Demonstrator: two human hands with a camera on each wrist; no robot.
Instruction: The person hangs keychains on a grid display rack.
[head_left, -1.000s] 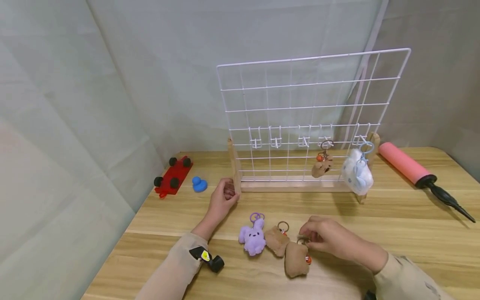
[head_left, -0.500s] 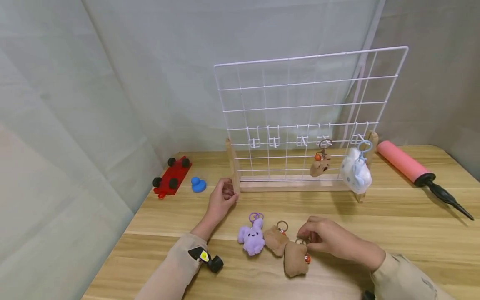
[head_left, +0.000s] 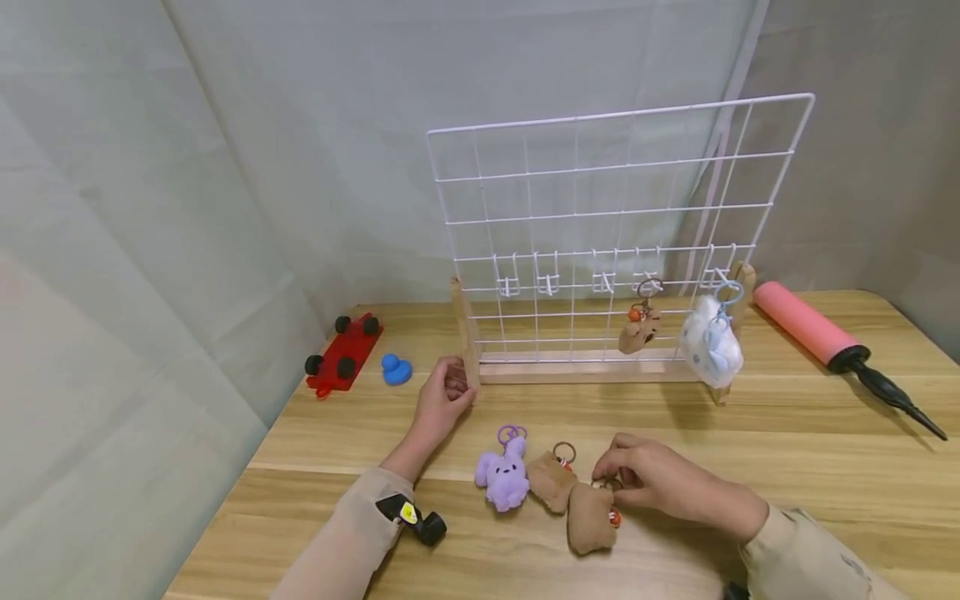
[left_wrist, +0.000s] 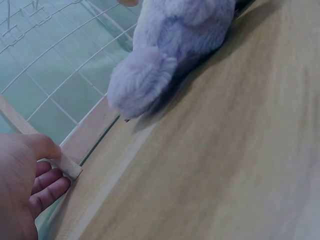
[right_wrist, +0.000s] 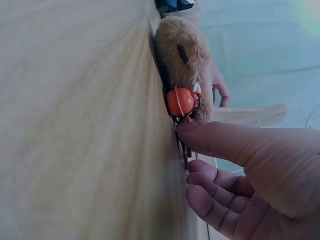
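My left hand [head_left: 444,398] grips the wooden end post [head_left: 467,342] of a white wire grid rack [head_left: 555,325], thumb in front and fingers behind. My right hand [head_left: 660,475] pinches the metal ring of a brown plush keychain [head_left: 592,521], which lies on the table. In the right wrist view, the thumb is right beside its orange bell [right_wrist: 180,101]. Left of it lie another brown plush keychain [head_left: 552,482] and a purple plush keychain [head_left: 504,477] with a face. The purple plush [left_wrist: 175,45] looms large in the left wrist view.
On the rack's hooks hang a small brown plush [head_left: 640,331] and a white-and-blue plush [head_left: 711,342]; several other hooks [head_left: 548,283] bear nothing. A red wheeled toy [head_left: 347,353] and a blue duck [head_left: 396,369] lie left. A pink pump [head_left: 810,327] lies right.
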